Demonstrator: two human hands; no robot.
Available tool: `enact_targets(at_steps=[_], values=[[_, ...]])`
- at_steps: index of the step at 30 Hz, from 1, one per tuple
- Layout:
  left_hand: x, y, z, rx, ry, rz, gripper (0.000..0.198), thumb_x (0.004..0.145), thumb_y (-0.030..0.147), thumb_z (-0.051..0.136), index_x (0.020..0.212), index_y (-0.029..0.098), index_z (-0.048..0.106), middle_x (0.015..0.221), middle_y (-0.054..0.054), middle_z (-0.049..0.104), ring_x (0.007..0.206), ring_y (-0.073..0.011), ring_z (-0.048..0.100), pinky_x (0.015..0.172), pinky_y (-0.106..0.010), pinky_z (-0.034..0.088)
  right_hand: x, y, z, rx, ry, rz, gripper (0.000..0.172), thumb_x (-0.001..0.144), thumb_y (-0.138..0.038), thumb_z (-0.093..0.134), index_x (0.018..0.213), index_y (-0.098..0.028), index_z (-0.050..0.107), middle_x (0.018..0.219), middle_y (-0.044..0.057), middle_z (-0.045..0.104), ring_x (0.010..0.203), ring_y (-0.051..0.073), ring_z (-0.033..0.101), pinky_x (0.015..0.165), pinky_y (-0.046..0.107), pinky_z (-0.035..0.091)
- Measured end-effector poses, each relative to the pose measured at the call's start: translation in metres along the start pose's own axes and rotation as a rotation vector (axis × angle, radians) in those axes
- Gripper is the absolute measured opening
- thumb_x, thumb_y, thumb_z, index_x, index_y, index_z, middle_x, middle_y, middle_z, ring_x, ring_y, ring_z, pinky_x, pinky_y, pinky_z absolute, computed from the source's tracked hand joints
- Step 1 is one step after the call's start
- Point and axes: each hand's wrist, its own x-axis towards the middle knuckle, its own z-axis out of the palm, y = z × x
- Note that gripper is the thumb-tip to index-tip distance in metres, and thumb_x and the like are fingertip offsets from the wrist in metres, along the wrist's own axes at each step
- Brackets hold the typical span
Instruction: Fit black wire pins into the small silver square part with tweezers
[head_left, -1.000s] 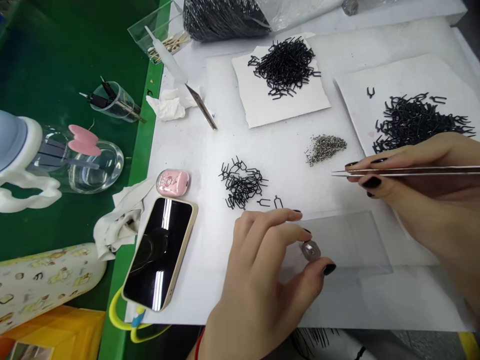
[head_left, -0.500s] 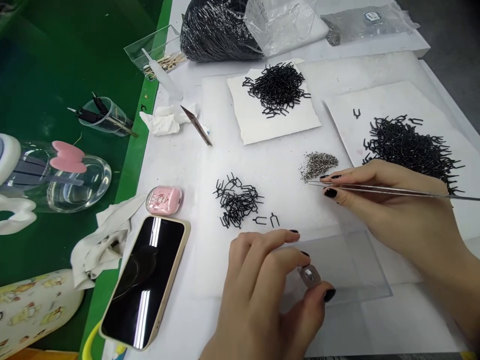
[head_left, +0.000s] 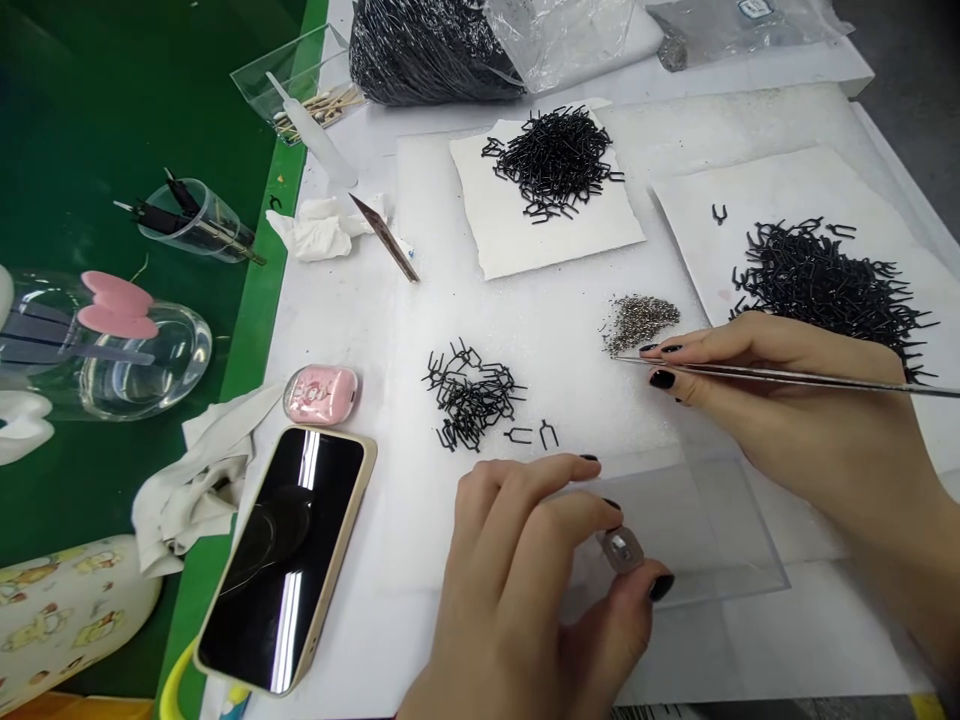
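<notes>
My left hand (head_left: 525,590) pinches a small silvery metal part (head_left: 620,548) between thumb and fingers, resting it on a clear plastic sheet (head_left: 712,530). My right hand (head_left: 787,410) grips steel tweezers (head_left: 750,372), whose tips reach the near edge of a heap of tiny silver bits (head_left: 639,320). A small tangle of black wire clips (head_left: 469,392) lies just beyond my left hand, with two loose clips (head_left: 534,435) beside it.
Larger piles of black clips sit on white paper at the back (head_left: 553,160) and at the right (head_left: 821,280). A phone (head_left: 289,555), a pink earbud case (head_left: 321,393), cloths, a plastic cup with tools (head_left: 187,215) and a bag of black clips (head_left: 435,45) lie to the left and rear.
My right hand has carried the tweezers left and toward the heap of silver bits, so the tips now touch its edge. The view shifted slightly; my left hand kept its pinch.
</notes>
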Motion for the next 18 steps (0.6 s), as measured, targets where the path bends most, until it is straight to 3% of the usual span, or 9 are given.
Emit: enact_targets(at_steps=[18], values=[[0.0037,0.0028,0.0012,0.006,0.043,0.011,0.021,0.078,0.01,0.066,0.093,0.02,0.055,0.104,-0.007,0.066,0.092,-0.0209,0.058,0.078,-0.035,0.047,0.0018,0.0013,-0.0008,0.019,-0.014,-0.018,0.016,0.074,-0.016,0.074,0.082,-0.03,0.073,0.091,-0.006,0.074,0.087,0.015,0.071,0.067,0.022,0.059]])
